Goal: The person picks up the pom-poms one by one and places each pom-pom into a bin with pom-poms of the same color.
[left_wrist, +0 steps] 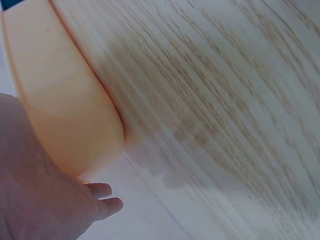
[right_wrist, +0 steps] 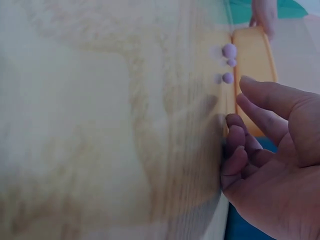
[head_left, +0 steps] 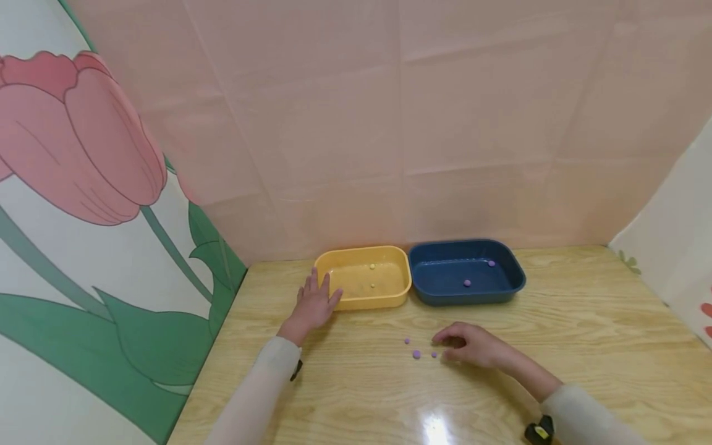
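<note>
- Can spot three purple balls (head_left: 416, 355) loose on the table (head_left: 345, 389), just left of the right hand (head_left: 473, 347), rightmost one right by the thumb tip.
- Pretty well apart from the left hand (head_left: 313, 308), though: off to its right and closer to the camera.
- On the right: fingers bent, thumb held away from the index with a visible gap, pinching nothing.
- On the left: fingers spread at the left end of the yellow tray (head_left: 364, 303), can't tell how firmly pressed.
- Also two yellow balls (head_left: 372, 266) in there, plus two more purple ones inside the blue tray (head_left: 467, 299), beyond the right hand.
</note>
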A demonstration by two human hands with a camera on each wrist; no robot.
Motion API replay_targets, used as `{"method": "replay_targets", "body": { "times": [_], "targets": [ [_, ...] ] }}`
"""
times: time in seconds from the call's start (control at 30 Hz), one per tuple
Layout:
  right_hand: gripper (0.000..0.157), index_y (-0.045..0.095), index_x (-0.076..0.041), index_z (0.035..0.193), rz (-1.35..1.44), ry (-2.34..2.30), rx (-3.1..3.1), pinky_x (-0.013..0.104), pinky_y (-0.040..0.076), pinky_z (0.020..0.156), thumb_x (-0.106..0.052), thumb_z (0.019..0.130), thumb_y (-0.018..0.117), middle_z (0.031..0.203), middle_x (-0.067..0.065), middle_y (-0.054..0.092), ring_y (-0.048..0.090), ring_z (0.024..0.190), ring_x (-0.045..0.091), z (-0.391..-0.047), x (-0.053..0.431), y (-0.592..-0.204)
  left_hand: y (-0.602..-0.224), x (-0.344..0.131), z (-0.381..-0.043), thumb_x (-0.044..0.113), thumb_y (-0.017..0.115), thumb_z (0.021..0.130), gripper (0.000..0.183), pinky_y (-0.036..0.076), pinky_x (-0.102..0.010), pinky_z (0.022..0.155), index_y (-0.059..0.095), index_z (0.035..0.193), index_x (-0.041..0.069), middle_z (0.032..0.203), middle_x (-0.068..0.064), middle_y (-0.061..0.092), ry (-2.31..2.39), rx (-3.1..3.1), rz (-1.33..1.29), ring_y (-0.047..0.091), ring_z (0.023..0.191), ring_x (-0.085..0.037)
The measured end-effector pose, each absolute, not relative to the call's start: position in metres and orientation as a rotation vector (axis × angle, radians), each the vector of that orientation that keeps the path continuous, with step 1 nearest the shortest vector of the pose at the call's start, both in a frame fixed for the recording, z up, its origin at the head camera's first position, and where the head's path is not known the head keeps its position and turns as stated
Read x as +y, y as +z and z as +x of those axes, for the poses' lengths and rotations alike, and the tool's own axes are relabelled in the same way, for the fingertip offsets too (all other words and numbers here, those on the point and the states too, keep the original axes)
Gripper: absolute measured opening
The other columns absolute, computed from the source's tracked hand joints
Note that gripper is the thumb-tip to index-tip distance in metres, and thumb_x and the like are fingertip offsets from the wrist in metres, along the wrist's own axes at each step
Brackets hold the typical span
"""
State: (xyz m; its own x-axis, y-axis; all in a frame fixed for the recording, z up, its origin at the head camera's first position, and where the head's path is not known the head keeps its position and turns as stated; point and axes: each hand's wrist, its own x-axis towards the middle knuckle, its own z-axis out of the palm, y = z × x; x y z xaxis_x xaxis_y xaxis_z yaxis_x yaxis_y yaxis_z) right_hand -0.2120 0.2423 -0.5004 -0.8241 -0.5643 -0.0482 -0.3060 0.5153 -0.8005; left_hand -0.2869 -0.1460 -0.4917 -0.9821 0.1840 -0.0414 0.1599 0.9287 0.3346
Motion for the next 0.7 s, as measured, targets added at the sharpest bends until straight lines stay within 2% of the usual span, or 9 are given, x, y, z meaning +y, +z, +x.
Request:
{"method": "replay_targets", "body": {
  "times": [0.2,0.33,0.47,0.6,0.7],
  "targets": [
    [0.027,0.075,-0.008,0.111,-0.861,-1.161,2.547,0.022,0.045,0.072,-0.016,0.086,0.081,0.1,0.004,0.066,0.055,0.086,0.012,-0.214,0.241,-0.508,-0.491,-0.145,-0.287,0.067,0.016,0.103,0.085,0.011,-0.063,0.12,0.015,0.163,0.007,0.167,-0.024,-0.009,0.513,3.009,0.272,0.004,0.153,-0.047],
    [0.025,0.076,-0.01,0.109,-0.892,-1.129,2.579,0.022,0.041,0.067,-0.016,0.085,0.082,0.096,0.003,0.062,0.05,0.08,0.01,-0.215,0.239,-0.512,-0.491,-0.145,-0.288,0.067,0.015,0.103,0.085,0.012,-0.062,0.121,0.015,0.163,0.007,0.167,-0.024,-0.009,0.501,3.009,0.265,0.004,0.153,-0.047],
    [0.025,0.076,-0.014,0.109,-0.837,-1.1,2.576,0.023,0.041,0.069,-0.018,0.085,0.082,0.097,0.001,0.06,0.049,0.081,0.01,-0.215,0.236,-0.511,-0.49,-0.145,-0.288,0.064,0.018,0.105,0.082,0.013,-0.063,0.12,0.017,0.163,0.006,0.167,-0.025,-0.007,0.506,3.013,0.266,0.006,0.153,-0.048],
    [0.022,0.076,-0.016,0.107,-0.814,-1.08,2.586,0.024,0.044,0.072,-0.018,0.086,0.081,0.098,-0.001,0.061,0.052,0.085,0.012,-0.213,0.233,-0.51,-0.491,-0.146,-0.288,0.06,0.023,0.107,0.078,0.012,-0.064,0.12,0.018,0.162,0.005,0.167,-0.025,-0.006,0.533,3.014,0.265,0.007,0.152,-0.048],
    [0.017,0.076,-0.019,0.102,-0.801,-1.064,2.614,0.026,0.046,0.075,-0.019,0.086,0.081,0.098,-0.003,0.061,0.054,0.088,0.013,-0.211,0.231,-0.511,-0.492,-0.146,-0.288,0.061,0.022,0.106,0.079,0.012,-0.063,0.12,0.018,0.162,0.006,0.167,-0.025,-0.006,0.526,3.02,0.265,0.007,0.152,-0.048]
  ]
}}
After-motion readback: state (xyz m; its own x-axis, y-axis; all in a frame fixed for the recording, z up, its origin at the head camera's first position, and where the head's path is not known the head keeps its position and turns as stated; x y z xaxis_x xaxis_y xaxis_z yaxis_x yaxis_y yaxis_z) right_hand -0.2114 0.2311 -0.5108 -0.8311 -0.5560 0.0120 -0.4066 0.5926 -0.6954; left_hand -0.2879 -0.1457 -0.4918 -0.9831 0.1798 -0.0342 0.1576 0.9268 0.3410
